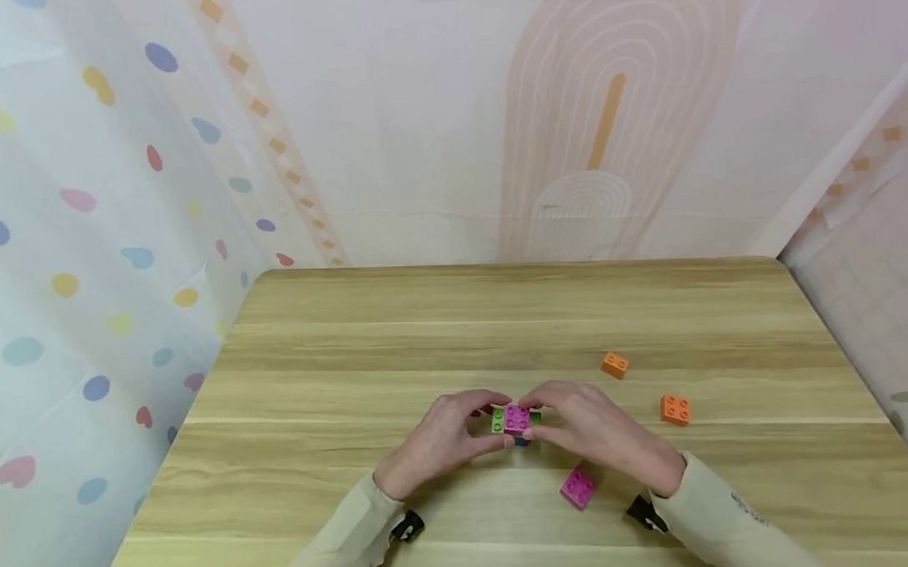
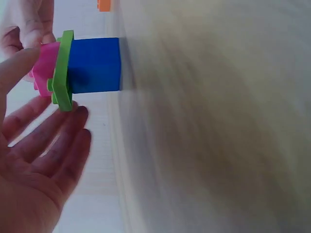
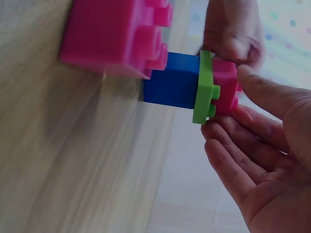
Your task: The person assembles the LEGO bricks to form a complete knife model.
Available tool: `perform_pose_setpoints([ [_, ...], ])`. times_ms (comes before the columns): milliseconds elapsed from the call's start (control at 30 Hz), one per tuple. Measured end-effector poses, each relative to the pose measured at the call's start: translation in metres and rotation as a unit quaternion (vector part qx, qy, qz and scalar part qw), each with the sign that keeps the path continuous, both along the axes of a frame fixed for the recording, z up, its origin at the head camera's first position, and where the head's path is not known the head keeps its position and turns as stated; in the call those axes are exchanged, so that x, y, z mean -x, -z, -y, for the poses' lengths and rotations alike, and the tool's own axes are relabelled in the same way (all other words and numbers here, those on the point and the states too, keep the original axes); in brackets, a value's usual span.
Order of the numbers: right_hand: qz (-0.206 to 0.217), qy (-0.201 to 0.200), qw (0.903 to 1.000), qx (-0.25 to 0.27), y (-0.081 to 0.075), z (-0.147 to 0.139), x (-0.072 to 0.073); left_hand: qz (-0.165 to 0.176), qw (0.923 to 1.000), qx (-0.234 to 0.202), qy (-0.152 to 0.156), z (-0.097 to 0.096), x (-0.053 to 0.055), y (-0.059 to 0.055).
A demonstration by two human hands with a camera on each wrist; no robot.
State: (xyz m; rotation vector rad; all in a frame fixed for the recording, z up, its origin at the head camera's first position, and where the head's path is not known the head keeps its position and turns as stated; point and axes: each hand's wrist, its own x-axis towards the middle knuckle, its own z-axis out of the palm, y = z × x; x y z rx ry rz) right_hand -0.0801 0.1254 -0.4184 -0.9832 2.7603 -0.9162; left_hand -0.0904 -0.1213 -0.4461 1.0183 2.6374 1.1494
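Note:
A small stack of toy building bricks stands on the wooden table between the two hands. Its base is a blue brick [image 2: 97,65], a wider thin green brick [image 3: 204,92] lies across that, and a pink brick [image 1: 516,418] sits on top. From the left, my left hand [image 1: 453,434] pinches the pink brick between thumb and forefinger. My right hand [image 1: 590,429] pinches the same brick from the right side. The other fingers of both hands spread beside the green brick. Most of the blue brick is hidden in the head view.
A loose pink brick [image 1: 577,487] lies near the right forearm, studs up. Two orange bricks, a smaller one [image 1: 614,365] farther back and a larger one [image 1: 675,409], lie right of the right hand. A patterned curtain [image 1: 418,126] hangs behind the table [image 1: 313,347].

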Motion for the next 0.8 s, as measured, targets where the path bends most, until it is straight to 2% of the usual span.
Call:
perform_pose_setpoints([
  [133, -0.009, -0.016, 0.9998, 0.003, 0.0022, -0.0001, 0.0014, -0.019, 0.9997, -0.011, 0.008, -0.0008, 0.0007, -0.0014],
  [367, -0.022, -0.033, 0.9992, 0.006, 0.0034, 0.0006, 0.0029, -0.034, 0.9991, -0.004, 0.024, -0.0022, 0.0031, -0.0043],
  [533, -0.032, -0.028, 0.9990, 0.008, 0.0061, 0.0004, 0.0013, -0.031, 0.9993, 0.006, 0.022, -0.0028, 0.0030, -0.0063],
  [667, -0.031, -0.019, 0.9993, 0.005, 0.0078, -0.0010, -0.0011, -0.016, 0.9996, 0.022, 0.013, -0.0038, 0.0018, -0.0077],
  [800, -0.034, -0.005, 0.9994, -0.004, 0.0048, -0.0063, -0.0051, -0.009, 0.9996, 0.026, 0.005, -0.0049, 0.0008, -0.0084],
])
